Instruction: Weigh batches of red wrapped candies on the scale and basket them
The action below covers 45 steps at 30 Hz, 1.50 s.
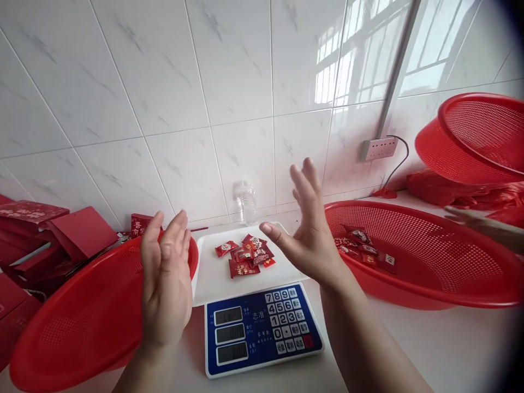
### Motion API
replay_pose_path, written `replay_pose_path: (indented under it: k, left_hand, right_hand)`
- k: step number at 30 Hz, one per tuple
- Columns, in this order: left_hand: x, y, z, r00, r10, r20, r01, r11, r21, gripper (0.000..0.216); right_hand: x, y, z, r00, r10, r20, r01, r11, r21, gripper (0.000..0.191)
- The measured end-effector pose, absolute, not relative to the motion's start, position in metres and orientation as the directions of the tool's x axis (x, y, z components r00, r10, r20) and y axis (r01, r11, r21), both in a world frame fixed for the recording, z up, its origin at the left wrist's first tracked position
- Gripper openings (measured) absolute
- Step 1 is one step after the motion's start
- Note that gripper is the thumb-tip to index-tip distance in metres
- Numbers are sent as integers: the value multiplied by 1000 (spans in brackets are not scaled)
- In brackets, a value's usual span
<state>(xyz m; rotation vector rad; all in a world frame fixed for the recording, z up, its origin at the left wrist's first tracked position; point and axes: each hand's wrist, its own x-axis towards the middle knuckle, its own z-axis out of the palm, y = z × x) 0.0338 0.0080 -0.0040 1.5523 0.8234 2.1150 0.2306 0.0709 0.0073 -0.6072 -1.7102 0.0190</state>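
Note:
Both of my hands are raised on either side of a digital scale (262, 333) with a blue keypad panel and a white tray (208, 286). Several small red candy packets (249, 255) lie in a loose pile on the tray. My left hand (166, 284) is open, fingers extended upward, between the tray's left edge and a red basket (94, 305). Over the tray's right side, my right hand (309, 234) is open with thumb and fingers spread, holding nothing. Another red basket (434, 262) on the right contains several packets (366, 251).
Red boxes (82, 234) are stacked at the far left. A clear plastic bottle (247, 203) stands against the tiled wall behind the tray. A power strip (379, 148) is on the wall. At right, another person's hand (470, 218) is near a raised red basket (429, 144).

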Motion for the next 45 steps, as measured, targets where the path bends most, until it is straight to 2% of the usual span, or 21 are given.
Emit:
replay_pose_path:
  k: [5,7,9,12,15,17,21,25,28,31,36,41,45]
  left_hand:
    - [30,0,8,-331,574,749,-36,-801,598,34]
    - [29,-3,8,-338,564,754,-35,-808,589,33]
    - [28,-4,7,-340,575,744,-39,-799,600,32]
    - [22,-4,8,-339,610,716,-70,-776,627,31]
    - [15,-4,11,-355,617,702,-98,-772,629,32]
    - [10,-6,13,-368,618,695,-110,-771,627,33]
    - [6,-11,17,-379,616,690,-133,-775,618,33]
    - [2,-17,21,-391,602,696,-136,-786,603,35]
    - [-2,-22,24,-397,591,702,-127,-793,596,35]
    - [-4,-26,27,-413,575,706,-106,-800,590,33]
    - [-8,-31,29,-432,556,711,-71,-806,587,30]
    - [-13,-33,31,-440,559,703,-61,-800,597,30]
    - [-15,-32,32,-440,550,710,-54,-805,591,30]
  right_hand:
    - [226,61,10,92,312,946,392,862,-322,59]
    - [226,61,11,77,358,930,385,850,-359,46]
    - [225,64,9,-38,480,876,401,811,-427,36]
    - [219,71,2,-366,681,635,514,716,-472,42]
    - [209,79,-8,-634,727,263,603,678,-420,49]
    - [202,84,-14,-683,717,140,626,674,-392,46]
    - [194,89,-20,-698,716,28,673,669,-315,31]
    - [195,88,-20,-692,722,8,689,664,-290,26]
    - [192,90,-18,-645,762,54,711,624,-323,33]
    - [176,97,-14,-676,733,74,681,661,-315,40]
    - [137,122,-16,-746,665,-43,647,708,-283,55]
    - [129,144,-25,-733,673,-102,671,689,-275,41]
    - [148,154,-19,-685,716,-135,716,627,-309,45]
